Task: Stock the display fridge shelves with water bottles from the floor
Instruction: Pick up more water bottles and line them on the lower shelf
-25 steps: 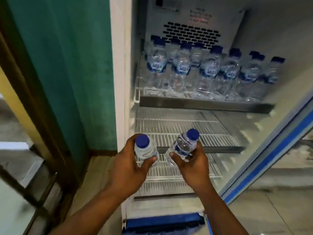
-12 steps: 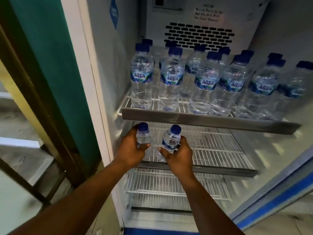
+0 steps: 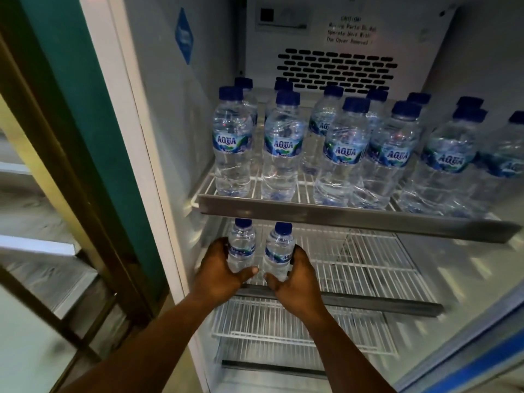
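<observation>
My left hand [image 3: 219, 272] grips a small clear water bottle [image 3: 241, 245] with a blue cap, upright at the front left of the middle wire shelf [image 3: 354, 268]. Beside it, my right hand [image 3: 295, 279] grips a second small bottle [image 3: 279, 251], also upright. Both bottles stand close together just under the steel front rail [image 3: 340, 218] of the upper shelf. That upper shelf carries several larger blue-capped bottles [image 3: 283, 146] in rows.
The fridge's white left wall [image 3: 170, 109] stands close to my left hand. A lower wire shelf [image 3: 297, 327] lies beneath. The open glass door with a blue frame [image 3: 482, 358] is at the right. A green wall and a wooden frame [image 3: 71, 137] are at the left.
Both hands have carried the two small bottles up from in front of the fridge and forward onto the middle shelf. The view has moved closer to the fridge.
</observation>
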A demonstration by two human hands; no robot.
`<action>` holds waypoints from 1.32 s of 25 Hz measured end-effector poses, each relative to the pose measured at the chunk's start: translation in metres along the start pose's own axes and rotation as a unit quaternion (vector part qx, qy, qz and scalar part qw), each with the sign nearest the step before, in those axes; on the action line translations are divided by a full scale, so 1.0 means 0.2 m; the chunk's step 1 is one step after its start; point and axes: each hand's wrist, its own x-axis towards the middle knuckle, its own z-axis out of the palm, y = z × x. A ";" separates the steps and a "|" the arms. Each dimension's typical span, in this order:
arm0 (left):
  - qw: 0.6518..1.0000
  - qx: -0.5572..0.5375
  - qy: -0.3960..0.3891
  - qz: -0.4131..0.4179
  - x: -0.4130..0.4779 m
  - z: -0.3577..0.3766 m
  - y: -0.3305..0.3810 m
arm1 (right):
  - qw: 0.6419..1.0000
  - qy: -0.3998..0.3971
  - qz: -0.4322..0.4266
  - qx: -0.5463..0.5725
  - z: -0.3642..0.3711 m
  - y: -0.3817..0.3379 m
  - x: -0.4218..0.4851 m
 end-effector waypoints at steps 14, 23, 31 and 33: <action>0.998 0.020 -0.063 -0.009 -0.02 -0.03 -0.08 | 0.998 -0.014 -0.012 -0.068 -0.02 0.02 0.01; 0.999 0.014 0.027 -0.020 -0.04 0.01 -0.04 | 0.996 -0.023 -0.016 -0.086 -0.04 0.01 0.00; 1.000 0.007 -0.006 -0.015 -0.04 -0.02 -0.08 | 0.996 -0.021 -0.023 -0.084 -0.05 0.02 0.00; 1.000 0.011 0.003 -0.006 -0.04 -0.02 -0.08 | 0.996 -0.019 -0.025 -0.082 -0.04 0.02 0.00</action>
